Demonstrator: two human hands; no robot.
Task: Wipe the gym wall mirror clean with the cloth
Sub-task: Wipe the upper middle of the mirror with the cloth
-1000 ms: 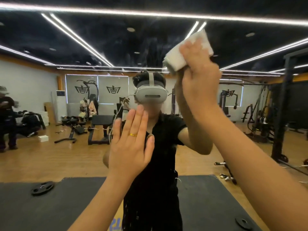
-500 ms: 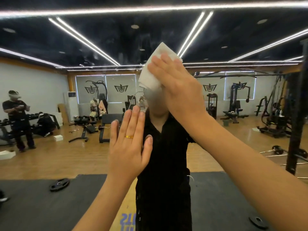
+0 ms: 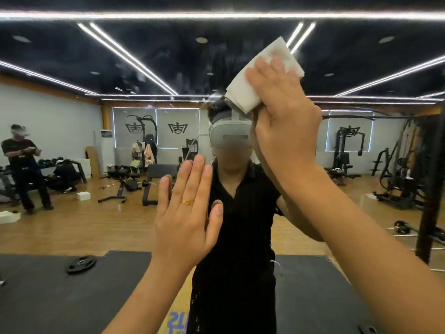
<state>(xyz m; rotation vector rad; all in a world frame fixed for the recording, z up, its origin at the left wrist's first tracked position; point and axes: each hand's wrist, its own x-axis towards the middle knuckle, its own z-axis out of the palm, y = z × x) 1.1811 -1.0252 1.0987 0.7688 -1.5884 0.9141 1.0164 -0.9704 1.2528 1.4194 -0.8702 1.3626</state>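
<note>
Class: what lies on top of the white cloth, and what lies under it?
The right hand lies flat on the cloth, fingers straight, covering its lower right part. Under it is the mirror; that patch of glass is hidden.

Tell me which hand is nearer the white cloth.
Right. The right hand presses flat on the cloth, high on the mirror; the left hand lies flat below and left of the cloth, apart from it.

Crest logo point(image 3: 177, 128) on blinds point(image 3: 183, 112); blue floor lettering point(image 3: 177, 323) unreadable
</note>
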